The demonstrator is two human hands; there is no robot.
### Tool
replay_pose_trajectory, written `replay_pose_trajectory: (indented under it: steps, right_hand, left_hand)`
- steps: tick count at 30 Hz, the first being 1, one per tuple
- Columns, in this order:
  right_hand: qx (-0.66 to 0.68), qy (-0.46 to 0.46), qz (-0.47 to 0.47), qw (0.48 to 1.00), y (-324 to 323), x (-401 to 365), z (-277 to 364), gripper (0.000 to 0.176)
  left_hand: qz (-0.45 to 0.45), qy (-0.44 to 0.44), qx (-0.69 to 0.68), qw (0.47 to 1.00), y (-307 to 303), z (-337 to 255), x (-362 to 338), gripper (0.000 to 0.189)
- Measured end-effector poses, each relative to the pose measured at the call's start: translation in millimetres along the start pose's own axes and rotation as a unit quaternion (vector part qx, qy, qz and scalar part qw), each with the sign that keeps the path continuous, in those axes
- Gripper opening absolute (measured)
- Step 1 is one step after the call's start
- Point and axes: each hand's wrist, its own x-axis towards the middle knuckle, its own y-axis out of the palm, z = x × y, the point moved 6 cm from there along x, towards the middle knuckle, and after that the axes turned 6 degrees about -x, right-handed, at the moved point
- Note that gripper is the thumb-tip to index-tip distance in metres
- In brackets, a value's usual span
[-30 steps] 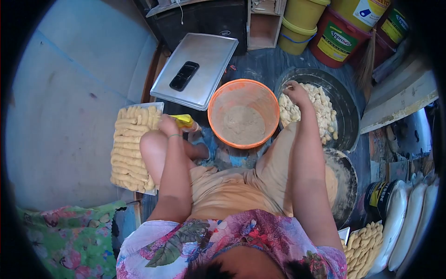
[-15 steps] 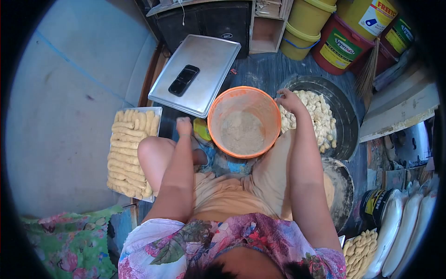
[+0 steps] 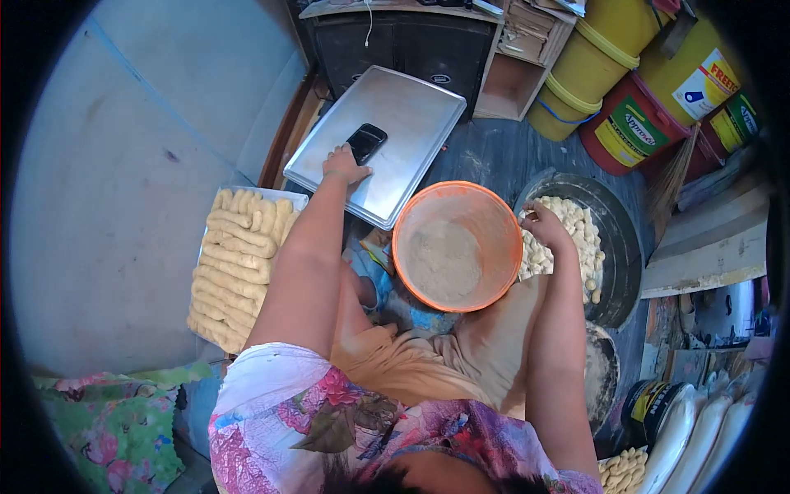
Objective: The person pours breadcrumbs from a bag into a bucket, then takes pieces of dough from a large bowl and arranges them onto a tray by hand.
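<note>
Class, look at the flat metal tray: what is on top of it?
A black phone lies on the metal tray, and the left hand rests beside it, fingers at the phone. The tray hides what is beneath.

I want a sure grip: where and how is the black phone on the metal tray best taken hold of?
Pinch the phone across its narrow width, by the two long edges. It lies flat on the metal tray, so come from above, probably at its near end, beside the left hand.
</note>
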Motion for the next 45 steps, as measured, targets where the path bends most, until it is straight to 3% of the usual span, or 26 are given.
replay_pose_trajectory:
  steps: [5,8,9,11,13,17,22,25,28,32,34,36,40,42,43,44,45]
  right_hand:
    - [0.004,0.013,0.018,1.0,1.7,5.8,2.9,0.053]
    - [0.013,0.007,0.023,1.0,-0.3,8.6,-0.9,0.052]
    - [0.026,0.012,0.024,0.999,-1.0,7.6,-1.1,0.052]
    - [0.052,0.01,0.022,0.998,-5.4,4.0,0.4,0.05]
    - [0.077,-0.004,0.019,0.997,-12.0,-2.5,2.5,0.049]
    - [0.114,0.036,0.01,0.993,-23.3,-10.1,5.6,0.047]
    - [0.116,-0.012,0.008,0.993,-13.0,-3.5,5.4,0.047]
    - [0.098,-0.019,0.026,0.995,-7.3,-5.4,13.1,0.049]
    - [0.072,-0.007,0.021,0.997,-5.6,-8.3,11.5,0.049]
    - [0.073,0.005,0.015,0.997,-8.8,-12.0,6.1,0.05]
    - [0.073,0.001,0.017,0.997,-9.8,-12.8,7.3,0.05]
    - [0.075,-0.003,0.029,0.997,-8.8,-11.2,6.2,0.05]
    - [0.084,0.019,0.039,0.996,-9.0,-7.7,0.9,0.048]
    - [0.092,0.023,0.038,0.995,-8.0,-7.1,-2.3,0.046]
    - [0.087,0.022,0.046,0.995,-9.9,-8.5,-1.3,0.046]
    - [0.083,0.021,0.052,0.995,-11.4,-10.4,0.7,0.046]
    - [0.089,0.028,0.057,0.994,-11.5,-13.2,3.2,0.046]
  left_hand:
    - [0.071,-0.007,0.101,0.992,-8.4,-8.1,7.5,0.099]
    - [0.16,-0.019,0.022,0.987,7.2,0.1,20.3,0.092]
    - [0.231,-0.009,-0.059,0.971,13.4,4.6,25.0,0.077]
    - [0.319,-0.073,-0.317,0.89,6.4,3.3,2.4,0.067]
    - [0.394,-0.116,-0.526,0.745,7.6,11.9,-8.6,0.055]
    - [0.343,-0.078,-0.627,0.695,-19.8,47.5,-78.6,0.058]
    - [0.214,-0.045,-0.732,0.646,-19.5,110.2,-166.1,0.062]
    - [0.175,-0.039,-0.726,0.663,-26.7,123.7,-194.5,0.061]
    - [0.136,-0.097,-0.716,0.678,-13.5,142.4,-214.8,0.063]
    - [0.137,-0.09,-0.81,0.563,-17.1,131.2,-228.6,0.057]
    - [0.133,-0.105,-0.819,0.548,-14.0,127.3,-229.6,0.058]
    - [0.134,-0.155,-0.812,0.546,3.0,136.5,-230.6,0.057]
    - [0.124,-0.269,-0.638,0.711,61.2,161.8,-252.1,0.053]
    - [0.178,-0.294,-0.612,0.713,94.1,163.7,-266.5,0.058]
    - [0.27,-0.289,-0.701,0.593,156.7,181.9,-263.6,0.059]
    - [0.298,-0.297,-0.697,0.581,191.2,192.6,-265.6,0.058]
    - [0.302,-0.306,-0.673,0.603,212.4,199.6,-264.5,0.057]
